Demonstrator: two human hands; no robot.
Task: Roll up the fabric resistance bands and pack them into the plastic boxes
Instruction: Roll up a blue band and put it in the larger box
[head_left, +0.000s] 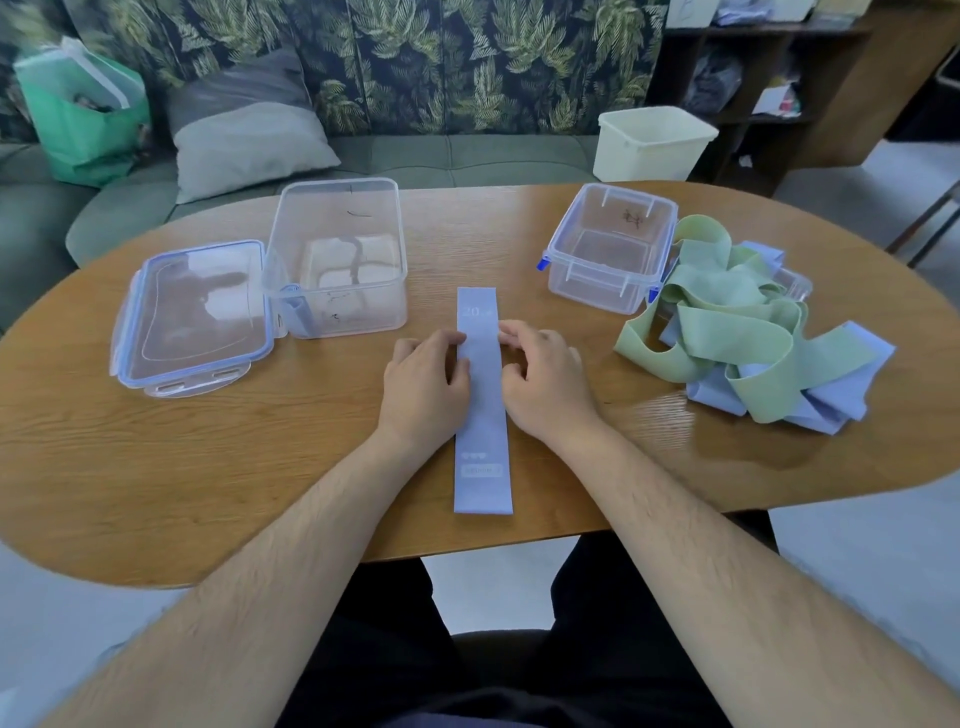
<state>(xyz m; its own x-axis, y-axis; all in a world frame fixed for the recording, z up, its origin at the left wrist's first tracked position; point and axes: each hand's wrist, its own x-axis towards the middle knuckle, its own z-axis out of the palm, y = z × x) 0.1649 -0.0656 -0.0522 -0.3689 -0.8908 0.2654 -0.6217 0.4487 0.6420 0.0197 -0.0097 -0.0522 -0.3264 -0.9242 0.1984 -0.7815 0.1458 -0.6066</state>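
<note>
Blue band (483, 431) flat, hands (426, 382) (545, 382) gripping edges

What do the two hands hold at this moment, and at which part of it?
Both the left hand and the right hand hold the blue band by its long side edges, near its middle; it lies flat on the table.

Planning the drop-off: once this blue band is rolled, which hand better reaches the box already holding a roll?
Likely left. The left hand rests on the blue band nearest the open box holding the rolled band; the right hand lies beyond the band.
</note>
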